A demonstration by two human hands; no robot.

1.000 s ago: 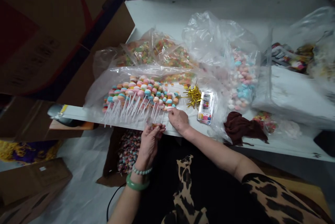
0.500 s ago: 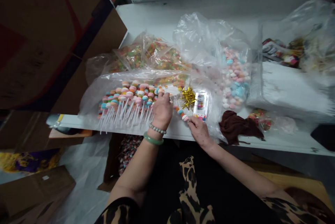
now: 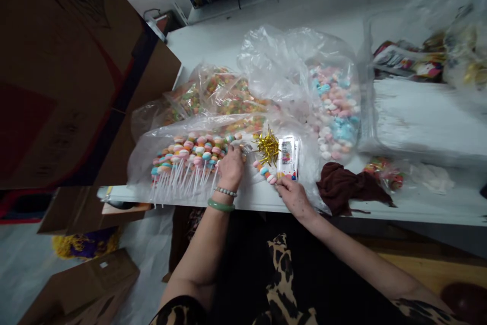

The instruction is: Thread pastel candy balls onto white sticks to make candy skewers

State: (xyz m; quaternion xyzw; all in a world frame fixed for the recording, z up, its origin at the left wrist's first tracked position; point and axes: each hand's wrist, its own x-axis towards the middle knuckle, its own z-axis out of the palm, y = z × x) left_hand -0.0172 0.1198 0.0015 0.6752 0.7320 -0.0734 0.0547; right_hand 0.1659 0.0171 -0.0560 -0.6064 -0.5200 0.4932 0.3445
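My right hand (image 3: 292, 195) pinches the lower end of a marshmallow candy skewer (image 3: 263, 171) with pink, white, blue and orange pieces. It slants up to the left, just below a gold tinsel tuft (image 3: 268, 147). With a bead bracelet and a green bangle at the wrist, my left hand (image 3: 231, 167) has its fingers closed by a small silvery wrapper (image 3: 247, 148); what they grip is hidden. To its left lies a pile of finished candy skewers (image 3: 190, 152), their white sticks pointing at the table's front edge. Printed white packets (image 3: 287, 155) lie right of the tinsel.
Clear bags of gummy candy (image 3: 224, 92) lie behind the pile. A bag of pastel marshmallows (image 3: 338, 112) lies to the right, near a brown cloth (image 3: 346, 188) and a clear bin (image 3: 371, 127). A large cardboard box (image 3: 87, 81) stands at the left.
The whole view has shifted and turned slightly. Both hands keep nearly the same places among the things, and the right hand still pinches the candy skewer.
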